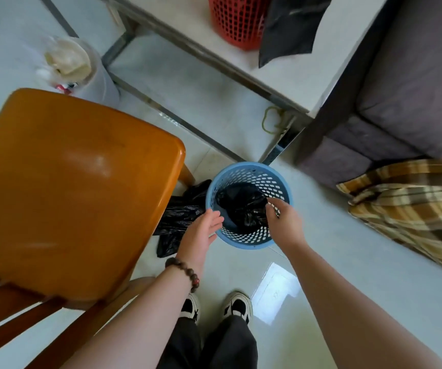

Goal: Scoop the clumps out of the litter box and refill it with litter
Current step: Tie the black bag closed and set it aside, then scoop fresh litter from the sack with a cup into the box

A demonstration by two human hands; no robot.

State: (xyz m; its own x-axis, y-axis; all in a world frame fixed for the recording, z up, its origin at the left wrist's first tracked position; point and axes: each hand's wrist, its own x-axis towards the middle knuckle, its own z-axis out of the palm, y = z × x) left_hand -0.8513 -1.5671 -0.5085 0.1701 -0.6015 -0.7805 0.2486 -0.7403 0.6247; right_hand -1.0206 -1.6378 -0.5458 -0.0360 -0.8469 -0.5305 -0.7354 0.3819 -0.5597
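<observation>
orange chair (76,187) crowds blue basket (249,205), bag (244,206) inside.

Right hand (281,219) fingertips hidden inside blue bin (249,242), grip on black bag (244,203) unclear; second bag (177,219) partly behind chair (68,187); red basket (237,20), sofa (406,83), plaid cloth (411,209) cut by edges; white bucket (78,67) blurred

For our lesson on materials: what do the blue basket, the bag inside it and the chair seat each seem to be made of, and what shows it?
Blue basket: looks like moulded plastic, matt, with a regular grid of holes through its wall.
Bag: thin black plastic film, glossy and crinkled, catching small highlights.
Chair seat: probably varnished wood, orange-brown with a smooth sheen and rounded edges; slats of the same colour sit behind it.
</observation>
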